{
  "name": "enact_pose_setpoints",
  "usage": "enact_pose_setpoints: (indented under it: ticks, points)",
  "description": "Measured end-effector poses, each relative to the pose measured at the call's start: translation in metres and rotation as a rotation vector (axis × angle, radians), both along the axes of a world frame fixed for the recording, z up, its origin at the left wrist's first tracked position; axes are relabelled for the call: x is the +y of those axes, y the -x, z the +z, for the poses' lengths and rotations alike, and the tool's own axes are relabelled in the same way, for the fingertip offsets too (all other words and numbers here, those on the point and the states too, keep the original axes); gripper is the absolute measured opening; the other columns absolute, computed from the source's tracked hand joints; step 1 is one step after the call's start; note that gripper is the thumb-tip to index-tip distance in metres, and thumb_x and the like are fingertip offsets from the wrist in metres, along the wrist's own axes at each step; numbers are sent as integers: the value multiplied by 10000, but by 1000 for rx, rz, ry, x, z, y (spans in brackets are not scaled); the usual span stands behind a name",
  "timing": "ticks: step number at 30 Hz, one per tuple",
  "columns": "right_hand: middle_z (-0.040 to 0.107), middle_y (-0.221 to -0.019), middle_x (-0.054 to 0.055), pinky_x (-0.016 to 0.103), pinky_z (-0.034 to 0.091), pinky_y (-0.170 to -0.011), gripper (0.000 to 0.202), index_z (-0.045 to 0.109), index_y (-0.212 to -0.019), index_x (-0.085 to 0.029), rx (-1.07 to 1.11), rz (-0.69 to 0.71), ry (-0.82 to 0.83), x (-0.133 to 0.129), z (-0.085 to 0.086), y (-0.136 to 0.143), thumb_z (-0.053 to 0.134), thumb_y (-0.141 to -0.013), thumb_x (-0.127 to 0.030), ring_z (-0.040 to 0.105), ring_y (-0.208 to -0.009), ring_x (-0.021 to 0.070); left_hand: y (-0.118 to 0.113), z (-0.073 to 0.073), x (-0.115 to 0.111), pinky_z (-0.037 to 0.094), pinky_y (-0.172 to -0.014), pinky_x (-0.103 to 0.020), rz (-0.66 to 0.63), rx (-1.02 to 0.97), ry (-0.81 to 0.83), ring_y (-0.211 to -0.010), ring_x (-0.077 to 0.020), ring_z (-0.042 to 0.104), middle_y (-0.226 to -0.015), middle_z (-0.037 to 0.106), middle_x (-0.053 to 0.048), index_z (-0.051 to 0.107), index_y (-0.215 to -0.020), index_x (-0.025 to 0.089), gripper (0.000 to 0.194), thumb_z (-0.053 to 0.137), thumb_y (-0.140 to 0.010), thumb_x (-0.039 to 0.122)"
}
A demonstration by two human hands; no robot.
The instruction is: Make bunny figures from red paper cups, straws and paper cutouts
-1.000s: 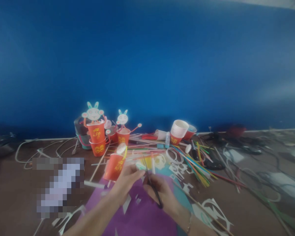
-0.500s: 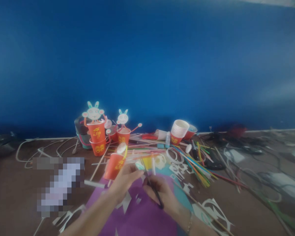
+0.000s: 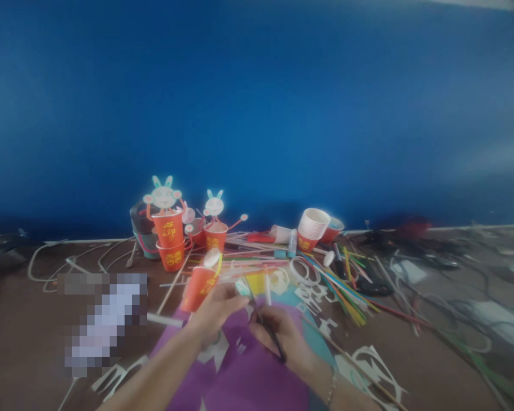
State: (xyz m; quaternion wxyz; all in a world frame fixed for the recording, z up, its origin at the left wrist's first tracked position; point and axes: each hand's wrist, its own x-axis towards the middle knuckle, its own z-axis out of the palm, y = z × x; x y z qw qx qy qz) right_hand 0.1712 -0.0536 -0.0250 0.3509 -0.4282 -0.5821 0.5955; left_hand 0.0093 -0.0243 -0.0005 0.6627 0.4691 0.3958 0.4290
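Left hand (image 3: 217,311) pinches a small paper cutout (image 3: 241,287); right hand (image 3: 280,334), just beside it, grips scissors (image 3: 270,333) above purple paper (image 3: 257,377) on the tabletop (image 3: 21,342).

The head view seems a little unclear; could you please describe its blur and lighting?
Head view: soft overall, scissors indistinct at the blades; pale halos around rabbit cutouts; blue wall brighter mid-frame, darker low down; mosaic patch at left hides detail.

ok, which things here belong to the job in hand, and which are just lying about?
Job, likely:
paper piece in left hand
scissors in right hand
purple sheet
rabbit-topped cups

Lying about, likely:
cables
paper offcuts
dark-topped container
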Motion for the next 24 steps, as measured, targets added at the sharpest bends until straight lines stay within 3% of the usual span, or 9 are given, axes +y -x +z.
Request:
enact_pose_setpoints:
  ticks: [9,13,18,24]
  points:
    - [381,-517,-57,226,256,-446,432,509,-631,-219,-33,-22,-30,1,0,-1,647,-682,-625,308,-477,94,0,-4,0,440,-701,-262,41,-16,31,-704,-168,602,-699,688,-35,705,-707,148,140,717,-680,285]
    - [387,-516,-59,223,265,-447,414,507,-624,-216,-28,-40,-38,2,0,-1,653,-690,-598,316,-472,90,-1,-3,0,451,-766,-280,30,-31,5,-775,-190,623,-755,713,-52,716,-784,144,156,696,-708,279]
    - [401,-477,-71,214,254,-392,360,530,-643,-222,-22,-30,15,0,-1,0,659,-694,-554,328,-396,82,1,3,1,439,-791,-296,-4,-19,-30,-779,-199,613,-758,704,-44,716,-794,152,145,690,-695,254]
    - [399,-472,-76,205,255,-347,378,535,-632,-226,-32,-16,91,-1,-2,0,678,-668,-574,313,-351,69,5,8,2,415,-696,-266,-9,57,-10,-688,-171,572,-675,661,-24,701,-724,146,126,697,-657,252]
